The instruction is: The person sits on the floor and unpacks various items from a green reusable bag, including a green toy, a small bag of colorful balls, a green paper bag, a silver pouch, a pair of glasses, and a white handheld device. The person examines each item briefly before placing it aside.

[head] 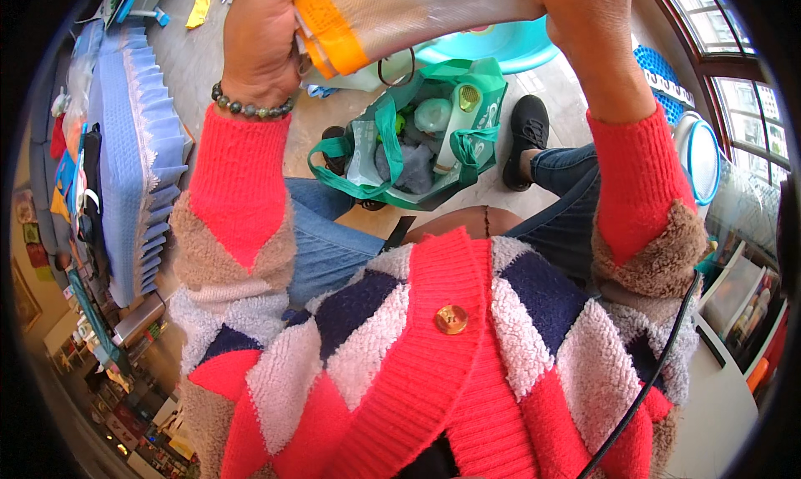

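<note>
Both hands stretch a translucent plastic packet [425, 16] between them at the top of the view. My left hand [260, 38], with a dark bead bracelet on its wrist, grips the packet's orange printed end. The opposite end is in my right hand [588, 28]; the upper parts of both hands are cut off by the frame. Below the packet, a green shopping bag [432, 191] stands open on the floor between my feet. It holds a grey fluffy item [410, 166], a white bottle [450, 138] and a pale round-topped container [433, 116]. A thin dark loop [397, 78] hangs behind the packet.
A turquoise basin [500, 50] sits beyond the bag, partly covered. To the left is a blue ruffled cloth cover [125, 160]. A yellow wrapper [199, 8] lies on the floor. A blue-rimmed mesh item [702, 161] and a white cabinet [719, 391] are at the right.
</note>
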